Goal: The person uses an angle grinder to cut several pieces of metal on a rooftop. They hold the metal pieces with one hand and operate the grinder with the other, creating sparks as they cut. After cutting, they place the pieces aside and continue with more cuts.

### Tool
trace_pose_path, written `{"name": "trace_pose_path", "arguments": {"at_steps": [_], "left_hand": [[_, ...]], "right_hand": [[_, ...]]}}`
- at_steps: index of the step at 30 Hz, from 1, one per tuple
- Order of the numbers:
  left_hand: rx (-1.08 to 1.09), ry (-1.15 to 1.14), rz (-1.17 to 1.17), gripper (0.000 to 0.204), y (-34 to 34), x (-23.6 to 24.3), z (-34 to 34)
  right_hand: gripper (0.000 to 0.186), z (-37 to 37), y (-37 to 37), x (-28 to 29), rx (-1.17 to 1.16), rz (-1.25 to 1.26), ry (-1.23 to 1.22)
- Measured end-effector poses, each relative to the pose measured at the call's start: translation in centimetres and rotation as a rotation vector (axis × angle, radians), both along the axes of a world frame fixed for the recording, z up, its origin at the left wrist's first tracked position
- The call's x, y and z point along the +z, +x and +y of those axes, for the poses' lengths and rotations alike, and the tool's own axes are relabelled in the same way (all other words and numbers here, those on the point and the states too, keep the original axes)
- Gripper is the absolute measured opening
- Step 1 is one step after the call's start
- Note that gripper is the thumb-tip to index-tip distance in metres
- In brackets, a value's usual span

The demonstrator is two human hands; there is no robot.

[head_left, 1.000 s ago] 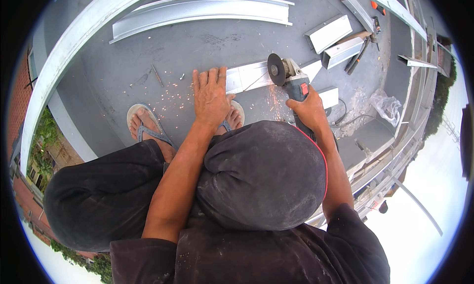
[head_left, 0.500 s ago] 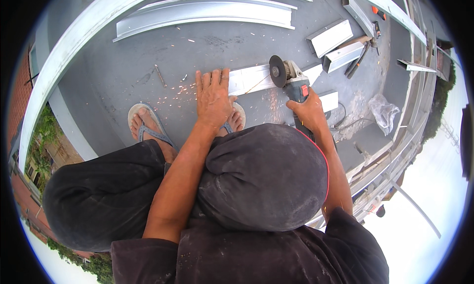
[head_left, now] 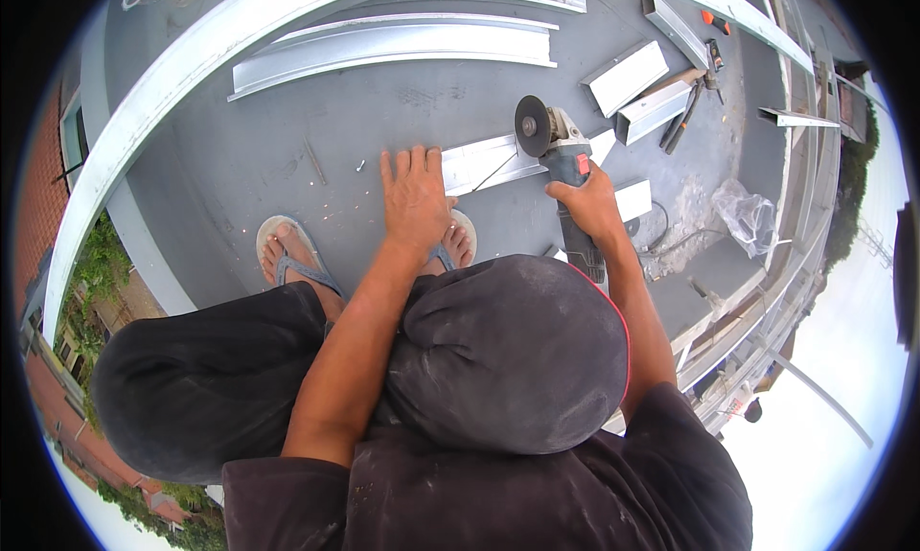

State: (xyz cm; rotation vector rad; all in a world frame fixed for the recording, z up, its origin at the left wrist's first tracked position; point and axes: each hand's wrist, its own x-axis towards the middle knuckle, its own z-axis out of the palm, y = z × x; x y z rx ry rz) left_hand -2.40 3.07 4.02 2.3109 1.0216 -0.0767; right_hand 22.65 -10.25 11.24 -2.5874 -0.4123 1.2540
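Note:
My left hand (head_left: 414, 201) presses on the near end of a silver metal channel (head_left: 465, 171), fingers stretched out; a dark diagonal line crosses the channel. My right hand (head_left: 589, 206) is wrapped round a grey-and-black angle grinder (head_left: 575, 165) with a red switch. Its dark disc (head_left: 532, 126) is over the channel, right of that line; I cannot tell if it touches the metal. My feet in flip-flops (head_left: 287, 256) are on the grey floor (head_left: 201, 235) beside and below my left hand.
Long channels (head_left: 393, 48) lie at the top. Short offcuts (head_left: 623, 77), pliers-like tools (head_left: 680, 125) and an orange-handled tool (head_left: 714, 19) lie upper right, with a plastic bag (head_left: 743, 220) and cable (head_left: 661, 220) below. Curved beams (head_left: 144, 110) and a railing (head_left: 805, 206) edge the platform.
The spray of sparks has stopped. The grinder's disc has shifted forward, away from where it was on the channel. My left hand stays on the metal; the whole view has shifted slightly.

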Motion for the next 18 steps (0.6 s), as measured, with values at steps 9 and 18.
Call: {"name": "trace_pose_path", "arguments": {"at_steps": [9,18], "left_hand": [[-0.108,0.115,0.067,0.05,1.6,0.7,0.4],[-0.185,0.182,0.019,0.026,2.0,-1.4,1.8]], "right_hand": [[0.057,-2.6,-1.5,5.6,-0.22,-0.045,0.246],[0.065,-7.5,-4.6,5.8,-0.255,-0.028,0.27]]}}
